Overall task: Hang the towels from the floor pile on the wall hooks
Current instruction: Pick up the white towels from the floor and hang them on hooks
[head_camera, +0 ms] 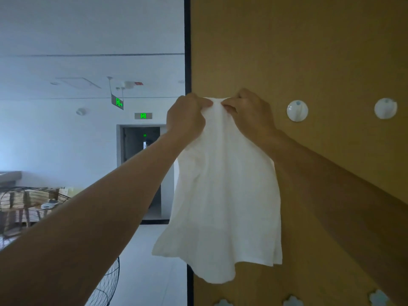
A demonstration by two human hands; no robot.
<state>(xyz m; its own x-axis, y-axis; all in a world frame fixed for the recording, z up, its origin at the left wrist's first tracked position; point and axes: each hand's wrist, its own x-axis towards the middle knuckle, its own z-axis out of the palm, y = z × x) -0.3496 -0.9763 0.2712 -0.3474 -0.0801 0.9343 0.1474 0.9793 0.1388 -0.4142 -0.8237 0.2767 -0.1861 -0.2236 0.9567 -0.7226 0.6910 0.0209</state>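
Observation:
A white towel (223, 195) hangs flat against the tan wall panel (309, 51), its top edge bunched between my two hands. My left hand (186, 117) pinches the top edge on the left, and my right hand (248, 113) pinches it on the right, fingertips almost meeting. Any hook behind the bunched edge is hidden by the towel and my hands. Two round white wall hooks (297, 111) (385, 108) sit bare to the right at the same height. The floor pile is out of view.
Three pale flower-shaped hooks (291, 301) line the panel's bottom edge. A black strip (187, 40) marks the panel's left edge. Beyond it lie a white corridor, a dark doorway (141, 144), green exit signs and a wire fan guard (106, 283) at lower left.

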